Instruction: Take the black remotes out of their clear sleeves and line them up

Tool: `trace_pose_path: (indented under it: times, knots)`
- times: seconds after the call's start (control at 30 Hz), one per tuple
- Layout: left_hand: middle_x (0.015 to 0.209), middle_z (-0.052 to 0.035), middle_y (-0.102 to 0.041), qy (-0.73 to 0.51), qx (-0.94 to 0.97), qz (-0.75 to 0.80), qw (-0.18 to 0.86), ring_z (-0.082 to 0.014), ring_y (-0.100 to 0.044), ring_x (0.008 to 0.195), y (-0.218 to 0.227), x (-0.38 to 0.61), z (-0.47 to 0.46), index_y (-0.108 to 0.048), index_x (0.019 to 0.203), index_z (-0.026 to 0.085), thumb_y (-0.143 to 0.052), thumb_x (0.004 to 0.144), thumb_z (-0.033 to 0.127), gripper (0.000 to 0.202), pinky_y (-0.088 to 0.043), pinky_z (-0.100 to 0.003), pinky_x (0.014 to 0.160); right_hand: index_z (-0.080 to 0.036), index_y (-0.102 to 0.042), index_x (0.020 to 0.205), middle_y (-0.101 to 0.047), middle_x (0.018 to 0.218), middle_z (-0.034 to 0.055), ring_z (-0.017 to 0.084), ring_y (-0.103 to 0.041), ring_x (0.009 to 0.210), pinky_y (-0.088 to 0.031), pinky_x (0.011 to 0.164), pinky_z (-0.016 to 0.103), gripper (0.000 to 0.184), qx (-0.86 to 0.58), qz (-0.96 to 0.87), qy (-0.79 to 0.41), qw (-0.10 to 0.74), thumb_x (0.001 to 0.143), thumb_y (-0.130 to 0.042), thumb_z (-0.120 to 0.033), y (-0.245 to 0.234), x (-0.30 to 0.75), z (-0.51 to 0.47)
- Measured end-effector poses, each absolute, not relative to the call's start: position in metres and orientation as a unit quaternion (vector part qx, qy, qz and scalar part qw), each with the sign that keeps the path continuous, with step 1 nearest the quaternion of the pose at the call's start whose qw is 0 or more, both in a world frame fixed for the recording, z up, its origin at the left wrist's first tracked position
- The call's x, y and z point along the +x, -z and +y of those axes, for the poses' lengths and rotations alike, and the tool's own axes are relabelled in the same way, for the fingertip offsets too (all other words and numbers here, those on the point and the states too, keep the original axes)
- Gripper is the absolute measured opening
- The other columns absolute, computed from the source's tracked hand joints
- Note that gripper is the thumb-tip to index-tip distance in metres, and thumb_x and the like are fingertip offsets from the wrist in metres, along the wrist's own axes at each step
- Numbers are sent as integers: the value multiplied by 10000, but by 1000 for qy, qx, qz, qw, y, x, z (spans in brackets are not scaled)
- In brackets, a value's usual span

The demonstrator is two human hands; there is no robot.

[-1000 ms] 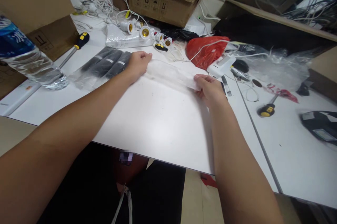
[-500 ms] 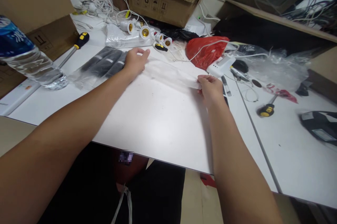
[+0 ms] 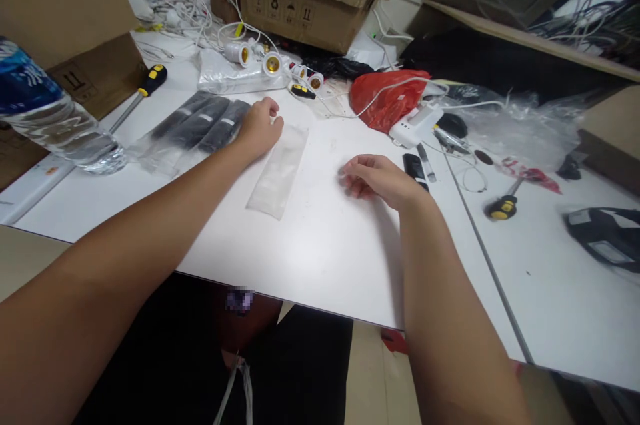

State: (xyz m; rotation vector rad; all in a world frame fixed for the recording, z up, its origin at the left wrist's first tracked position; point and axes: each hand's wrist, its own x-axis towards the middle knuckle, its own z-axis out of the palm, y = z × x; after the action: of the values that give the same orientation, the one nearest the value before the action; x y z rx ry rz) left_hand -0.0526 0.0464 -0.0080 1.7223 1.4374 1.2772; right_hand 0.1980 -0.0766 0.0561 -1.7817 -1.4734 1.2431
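- Black items in clear sleeves: laid side by side, partly hidden by the left arm.
- Left hand: loosely curled, thumb parted, nothing seen held.
- Flat translucent plastic bag: laid on the white table, between the hands; positioning judged in hand, and a thin-edge pinch judged to be called for next.
- Right hand: curled above the table; fingertips blurred, grip cannot be told.

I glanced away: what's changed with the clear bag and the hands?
The clear bag, earlier stretched between both hands, now lies on the table, turned with one end toward the near edge. The right hand let go and shifted left; whether the left hand touches the bag is unclear. The dark packets, water bottle and red bag stayed put.
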Motion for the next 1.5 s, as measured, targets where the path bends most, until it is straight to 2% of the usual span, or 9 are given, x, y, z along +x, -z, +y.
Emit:
trace_pose_path:
  times: [0.33,0.53,0.67,0.83,0.97,1.0,1.13,1.33,1.5]
  knots:
    - [1469,-169,-473,-346,728,592,4,-433,-353,1373,-31,-77,23,-541,1367,164,-584,906,259,473,-285,-625,1123,-182,-602,807,-657,730,30,82,-544,457,-367,391,221,104,-666,-552,-398,306,909,-581,-183,-42,177,-68]
    - [1459,-244,-506,-195,671,713,55,-451,-429,1348,-25,-98,42,-538,1405,143,-677,850,348,608,-385,-549,1079,-185,-643,773,-644,651,28,90,-520,452,-380,431,224,112,-686,-580,-259,354,881,-619,-202,-28,190,-60]
    - [1450,-258,-518,-196,673,709,82,-451,-433,1359,-25,-95,43,-493,1453,141,-714,818,352,706,-377,-544,1103,-174,-650,814,-701,750,77,128,-601,494,-463,433,247,97,-675,-553,-376,312,871,-695,-238,-35,192,-62]
    - [1432,-289,-526,-175,681,710,49,-451,-460,1335,-27,-93,40,-510,1430,96,-641,854,373,652,-408,-554,1076,-166,-628,765,-643,657,53,109,-557,438,-454,403,229,241,-642,-462,-456,408,931,-648,-339,-54,207,-70]
    - [1442,-276,-523,-176,684,706,45,-445,-458,1334,-24,-92,40,-519,1424,114,-617,870,383,624,-411,-557,1070,-148,-675,809,-711,729,126,179,-629,514,-490,425,279,241,-598,-463,-629,180,871,-703,-379,-58,209,-75]
    - [1446,-264,-523,-179,682,707,46,-439,-453,1339,-24,-92,40,-522,1424,128,-618,872,387,618,-406,-551,1077,-159,-674,836,-728,793,122,190,-673,603,-537,501,287,181,-597,-472,-614,209,854,-719,-334,-56,207,-73]
    - [1462,-241,-513,-188,676,711,55,-431,-429,1359,-23,-91,40,-527,1424,149,-646,859,413,634,-380,-537,1102,-224,-597,842,-694,872,27,141,-691,814,-553,706,259,53,-576,-472,-253,618,887,-614,-246,-45,203,-56]
    - [1458,-262,-517,-188,682,705,54,-453,-448,1339,-24,-90,37,-520,1433,130,-609,871,390,626,-400,-572,1076,-225,-561,783,-579,729,11,148,-607,664,-536,680,300,155,-575,-436,-202,662,868,-564,-353,-41,225,-43]
    - [1476,-237,-512,-192,685,701,56,-443,-437,1356,-22,-90,38,-526,1438,155,-606,872,405,624,-394,-571,1088,-254,-460,734,-309,574,-57,133,-359,476,-423,527,276,181,-609,-338,-194,691,872,-491,-368,-41,240,-42]
